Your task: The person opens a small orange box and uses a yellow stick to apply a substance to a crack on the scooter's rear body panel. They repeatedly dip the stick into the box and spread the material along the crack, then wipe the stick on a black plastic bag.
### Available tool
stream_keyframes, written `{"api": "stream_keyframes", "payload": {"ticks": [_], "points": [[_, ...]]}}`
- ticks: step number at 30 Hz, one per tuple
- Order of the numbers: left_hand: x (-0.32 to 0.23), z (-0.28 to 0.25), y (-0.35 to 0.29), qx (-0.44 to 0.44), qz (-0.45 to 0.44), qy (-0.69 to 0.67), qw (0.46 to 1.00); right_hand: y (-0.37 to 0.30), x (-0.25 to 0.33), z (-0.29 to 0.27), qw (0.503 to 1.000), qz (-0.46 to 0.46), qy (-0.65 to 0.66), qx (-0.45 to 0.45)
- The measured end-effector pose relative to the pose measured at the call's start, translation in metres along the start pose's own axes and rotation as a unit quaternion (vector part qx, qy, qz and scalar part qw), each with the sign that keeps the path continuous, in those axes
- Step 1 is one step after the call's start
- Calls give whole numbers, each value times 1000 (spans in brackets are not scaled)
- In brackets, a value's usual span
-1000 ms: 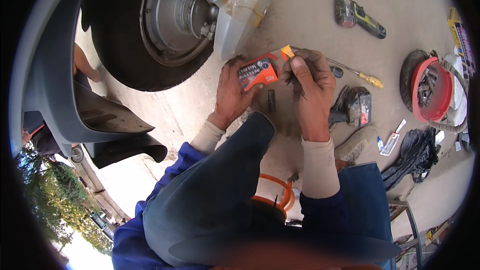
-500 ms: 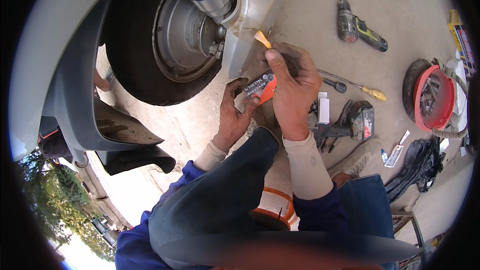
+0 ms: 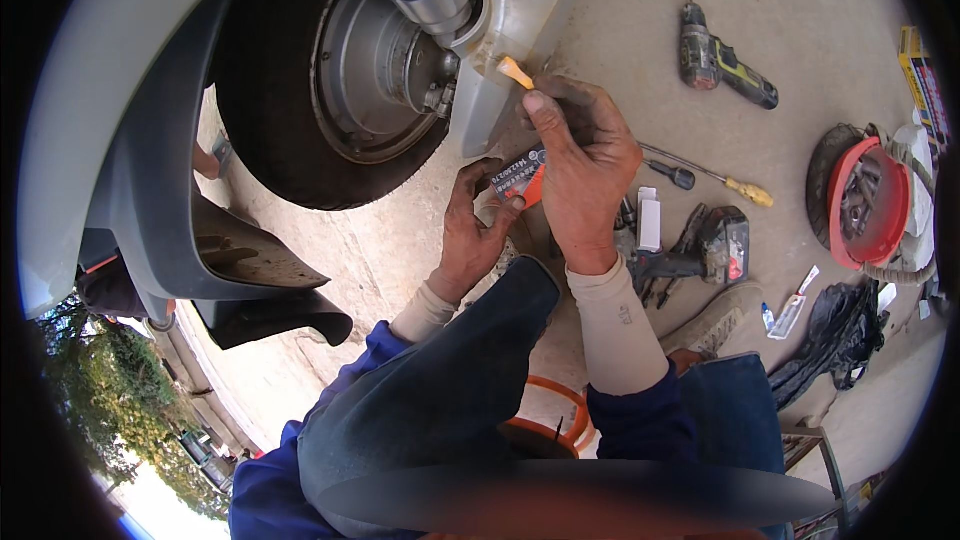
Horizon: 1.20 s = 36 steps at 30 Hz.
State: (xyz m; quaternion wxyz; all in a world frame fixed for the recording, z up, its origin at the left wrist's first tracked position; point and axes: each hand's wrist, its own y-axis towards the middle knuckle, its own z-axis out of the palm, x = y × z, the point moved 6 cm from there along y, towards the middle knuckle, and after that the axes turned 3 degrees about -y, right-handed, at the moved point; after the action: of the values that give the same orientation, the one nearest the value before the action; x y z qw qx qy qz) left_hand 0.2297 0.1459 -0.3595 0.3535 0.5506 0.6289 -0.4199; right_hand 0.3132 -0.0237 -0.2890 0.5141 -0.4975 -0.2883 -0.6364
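Note:
My left hand (image 3: pixel 470 225) is closed on a small black-and-orange printed packet (image 3: pixel 522 180), gripping it between thumb and fingers. Above it, my right hand (image 3: pixel 588 165) pinches a short yellow-orange piece (image 3: pixel 515 71) with a flared, paler end; I cannot make out its exact kind. That piece points up and left, in front of the silver-grey fender (image 3: pixel 490 105) of a vehicle. Just beyond my hands stands the wheel (image 3: pixel 375 65), with a black tyre and a grey metal hub. The right hand overlaps one edge of the packet.
A green-black cordless drill (image 3: pixel 715 58) lies on the floor at the far right. Nearer are a yellow-handled screwdriver (image 3: pixel 748 192), another power tool (image 3: pixel 718 245) and a small white box (image 3: pixel 648 220). A red bowl of metal parts (image 3: pixel 870 202) and a black plastic bag (image 3: pixel 830 335) lie further right.
My right hand has moved slightly left and up with the yellow-orange piece. My left hand keeps hold of the packet. The whole view has shifted a little.

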Motion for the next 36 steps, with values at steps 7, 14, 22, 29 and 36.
{"api": "stream_keyframes", "payload": {"ticks": [7,14,22,29,36], "points": [[-3,-2,1,-2,6,4,1000,-14,-5,7,989,75,119,-41],[5,-3,-2,-12,1,-13,1000,-40,-37,12,915,247,319,-12],[4,-3,-3,-14,28,10,999,-36,-28,17,907,258,333,14],[10,-2,-4,-1,15,25,1000,-29,-22,26,929,249,275,11],[6,0,-4,-2,16,52,998,-27,-22,27,936,253,247,4]]}}
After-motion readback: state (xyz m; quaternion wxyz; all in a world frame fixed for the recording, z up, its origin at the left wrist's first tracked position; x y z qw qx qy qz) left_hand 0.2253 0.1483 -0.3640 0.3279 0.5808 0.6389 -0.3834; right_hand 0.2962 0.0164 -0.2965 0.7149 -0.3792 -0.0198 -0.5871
